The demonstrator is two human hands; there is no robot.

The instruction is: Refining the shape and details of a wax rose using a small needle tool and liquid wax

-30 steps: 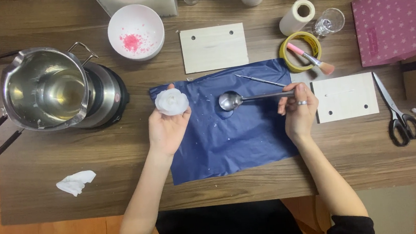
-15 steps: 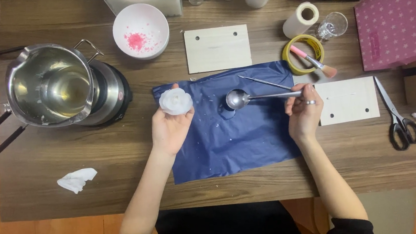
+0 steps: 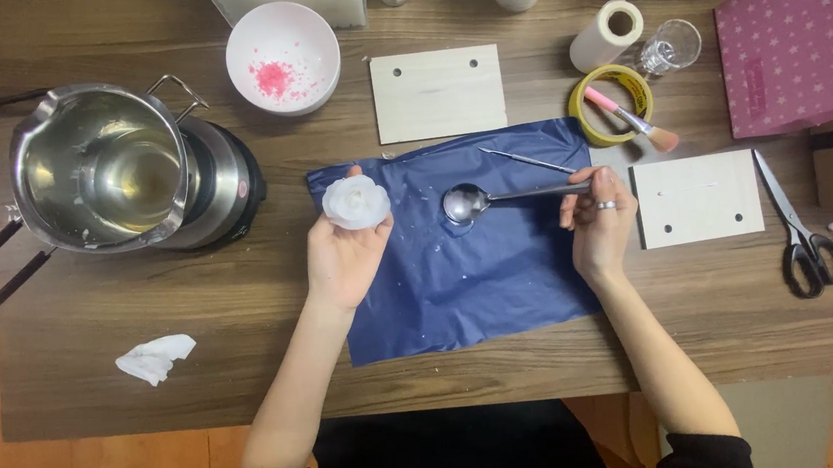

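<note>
A white flower-shaped wax piece (image 3: pixel 355 202) is gripped by the left hand (image 3: pixel 343 253), frame centre-left; a shiny metal spoon (image 3: pixel 494 198) is pinched by the right hand (image 3: pixel 596 223) over crumpled blue foil sheet (image 3: pixel 469 259).

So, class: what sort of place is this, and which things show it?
Probably a home craft table, perhaps for wax work: a metal melting pot on an electric heater, a white flower shape in the left hand, scissors and tape.
</note>
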